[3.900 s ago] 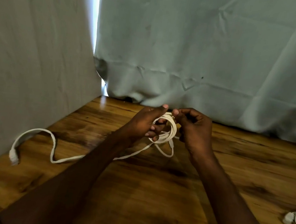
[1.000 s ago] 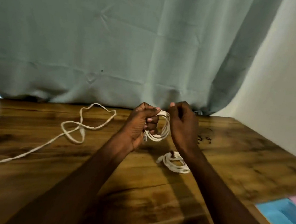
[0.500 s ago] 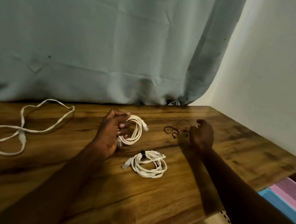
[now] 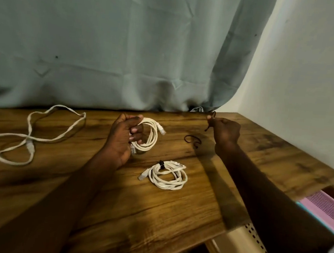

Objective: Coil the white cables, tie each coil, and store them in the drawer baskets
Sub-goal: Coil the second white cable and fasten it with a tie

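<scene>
My left hand (image 4: 123,137) grips a small coil of white cable (image 4: 150,137) just above the wooden table (image 4: 114,202), one plug sticking out to the right. My right hand (image 4: 226,130) pinches a thin black tie (image 4: 210,122) lifted off the table near the back right. Another black tie (image 4: 191,140) lies on the wood below it. A second white coil (image 4: 167,176), bound with a black tie, lies in front of my hands. A loose uncoiled white cable (image 4: 30,133) sprawls at the left.
A grey-green curtain (image 4: 118,50) hangs behind the table and a white wall (image 4: 309,79) closes the right side. Below the table's right edge, an open drawer shows a pink basket (image 4: 325,209), a blue rim and a cream perforated basket (image 4: 252,242).
My right hand let go of the coil, reached right to the black ties and lifted one. The left hand kept the coil. The view swung right, revealing the drawer baskets.
</scene>
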The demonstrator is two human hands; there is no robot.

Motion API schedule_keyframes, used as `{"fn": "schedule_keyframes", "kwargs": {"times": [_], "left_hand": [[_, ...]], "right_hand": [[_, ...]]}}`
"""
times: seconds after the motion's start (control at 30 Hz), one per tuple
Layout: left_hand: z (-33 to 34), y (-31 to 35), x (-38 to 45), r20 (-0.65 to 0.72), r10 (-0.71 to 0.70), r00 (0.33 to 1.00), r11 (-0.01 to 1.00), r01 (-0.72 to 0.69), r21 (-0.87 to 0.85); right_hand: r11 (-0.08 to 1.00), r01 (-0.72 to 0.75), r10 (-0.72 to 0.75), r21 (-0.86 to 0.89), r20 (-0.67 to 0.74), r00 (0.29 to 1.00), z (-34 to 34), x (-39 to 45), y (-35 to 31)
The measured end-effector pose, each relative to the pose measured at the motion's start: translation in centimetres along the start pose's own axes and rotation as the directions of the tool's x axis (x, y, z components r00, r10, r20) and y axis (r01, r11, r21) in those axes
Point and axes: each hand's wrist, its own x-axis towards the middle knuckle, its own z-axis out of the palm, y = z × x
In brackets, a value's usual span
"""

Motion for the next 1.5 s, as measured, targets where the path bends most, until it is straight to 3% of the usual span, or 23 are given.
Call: {"fn": "schedule_keyframes", "kwargs": {"times": [0.1,0.2,0.3,0.37,0.5,0.57,0.67,0.77,0.8,0.87,0.93,1.0,1.1,1.27,1.37,1.43,1.5], "left_hand": [[-0.2,2.6,-1.4,0.012,0.061,0.998,0.998,-0.061,-0.012],[-1.7,6.2,-4.1,0.017,0.163,0.986,0.983,-0.164,0.083],[-5.3,10.5,-6.8,-0.031,0.259,0.965,0.943,-0.246,0.224],[-8.0,13.2,-7.9,-0.079,0.326,0.942,0.915,-0.293,0.277],[-13.1,16.9,-9.3,-0.195,0.446,0.873,0.863,-0.362,0.353],[-14.9,17.8,-9.3,-0.253,0.506,0.825,0.834,-0.393,0.387],[-16.5,18.8,-8.3,-0.316,0.59,0.743,0.772,-0.403,0.492],[-18.8,19.7,-7.6,-0.358,0.673,0.647,0.705,-0.414,0.576],[-19.7,19.8,-7.4,-0.361,0.696,0.62,0.678,-0.404,0.614],[-20.5,19.7,-7.3,-0.375,0.739,0.56,0.642,-0.417,0.644],[-20.6,19.7,-7.0,-0.392,0.764,0.513,0.629,-0.457,0.629],[-20.5,19.9,-6.9,-0.4,0.765,0.505,0.631,-0.462,0.623],[-20.5,19.9,-6.8,-0.391,0.767,0.508,0.625,-0.459,0.631],[-20.2,19.9,-7.0,-0.361,0.759,0.542,0.619,-0.43,0.657],[-19.8,20.0,-7.3,-0.348,0.761,0.547,0.617,-0.445,0.649],[-19.7,20.0,-7.4,-0.351,0.759,0.549,0.62,-0.442,0.649],[-19.7,20.1,-7.4,-0.351,0.756,0.552,0.622,-0.44,0.648]], "right_hand": [[0.983,0.138,-0.152,0.122,0.114,0.982,-0.2,-4.6,-4.9],[0.947,0.192,-0.275,0.257,0.344,0.898,0.4,-10.3,-9.9],[0.97,0.099,-0.221,0.222,0.636,0.739,2.7,-16.3,-12.7],[0.981,0.041,-0.171,0.188,0.755,0.633,5.5,-19.7,-13.1],[0.942,-0.248,-0.108,0.228,0.901,0.42,13.0,-25.9,-12.4],[0.902,-0.362,-0.094,0.235,0.926,0.367,17.3,-28.1,-11.9],[0.881,-0.4,-0.094,0.254,0.921,0.378,22.1,-30.1,-11.4],[0.835,-0.422,-0.123,0.353,0.867,0.483,25.2,-31.2,-10.7],[0.854,-0.334,-0.165,0.399,0.816,0.554,25.8,-31.1,-10.1],[0.904,0.062,-0.355,0.423,0.663,0.659,26.4,-30.5,-8.7],[0.84,0.378,-0.542,0.389,0.569,0.618,26.6,-29.7,-7.7],[0.799,0.448,-0.601,0.4,0.528,0.6,26.3,-29.3,-7.6],[0.812,0.376,-0.58,0.446,0.557,0.594,25.6,-29.1,-8.2],[0.903,-0.077,-0.297,0.422,0.744,0.599,24.5,-28.6,-9.0],[0.899,-0.211,-0.24,0.383,0.836,0.494,24.4,-28.3,-8.9],[0.892,-0.225,-0.265,0.393,0.856,0.443,24.3,-28.6,-9.1],[0.906,-0.076,-0.328,0.417,0.803,0.498,24.5,-28.8,-9.2]]}}
